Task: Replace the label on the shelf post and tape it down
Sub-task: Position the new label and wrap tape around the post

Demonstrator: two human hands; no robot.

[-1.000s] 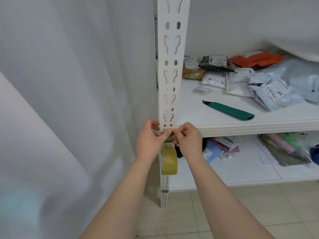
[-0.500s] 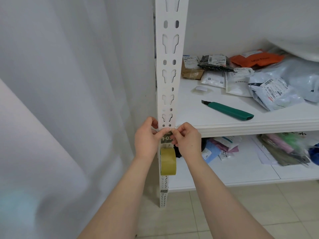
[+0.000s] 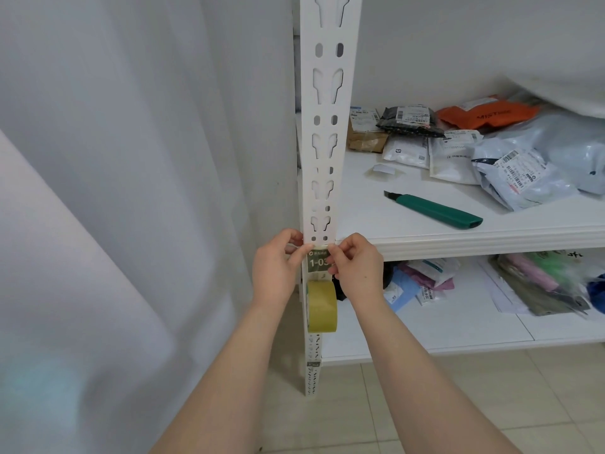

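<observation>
White curtain fabric (image 3: pixel 114 191) hangs along the left side, beside a white metal shelf post (image 3: pixel 324 142) punched with slots. A person's left hand (image 3: pixel 278 270) has its fingers curled, with the thumb and forefinger pinching the upper left corner of a dark green label (image 3: pixel 317 262) marked "1-03". The label lies flat against the front of the post, level with the edge of the upper shelf (image 3: pixel 458 239). A yellowish roll of tape (image 3: pixel 322 306) hangs just below the label, in front of the post. The right hand (image 3: pixel 357 267) pinches the label's upper right corner in the same way, with its other fingers curled in. To the right, a green box cutter (image 3: pixel 435 211) lies on the upper shelf, near a heap of mail parcels (image 3: pixel 510 168). More packets (image 3: pixel 425 280) lie on the shelf below.
</observation>
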